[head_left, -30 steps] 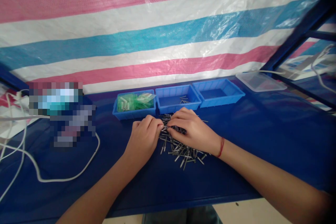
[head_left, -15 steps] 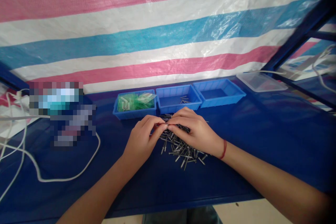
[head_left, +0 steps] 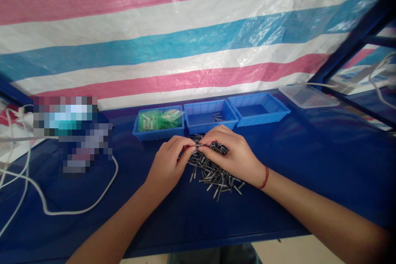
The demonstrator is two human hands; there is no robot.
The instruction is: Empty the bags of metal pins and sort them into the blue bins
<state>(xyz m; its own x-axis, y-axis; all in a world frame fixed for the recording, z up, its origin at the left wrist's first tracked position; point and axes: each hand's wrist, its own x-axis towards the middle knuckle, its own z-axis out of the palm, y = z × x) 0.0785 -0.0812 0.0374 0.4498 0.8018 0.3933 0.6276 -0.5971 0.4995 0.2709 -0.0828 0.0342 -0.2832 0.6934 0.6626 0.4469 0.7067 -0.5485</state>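
Note:
A loose pile of small metal pins [head_left: 216, 177] lies on the blue table [head_left: 309, 161]. Both hands meet over its far end. My left hand [head_left: 168, 163] pinches its fingertips together against those of my right hand [head_left: 230, 152], which is curled around a small bundle of pins. The exact item in the left pinch is too small to make out. Behind the hands stand three blue trays: the left tray [head_left: 158, 126] holds green plastic pieces, the middle tray [head_left: 210, 117] holds a few pins, the right tray [head_left: 258, 109] looks bare.
A white cable [head_left: 77, 208] loops across the table's left side near a blurred-out object [head_left: 74, 132]. A clear plastic lid [head_left: 307, 97] lies at the back right. A striped pink, white and blue tarp [head_left: 185, 41] forms the back wall. A blue frame post [head_left: 349, 41] stands at right.
The left fingers have uncurled from a fist into a pinch at the right hand's fingertips. My right hand has shifted slightly right and gathered pins under its fingers.

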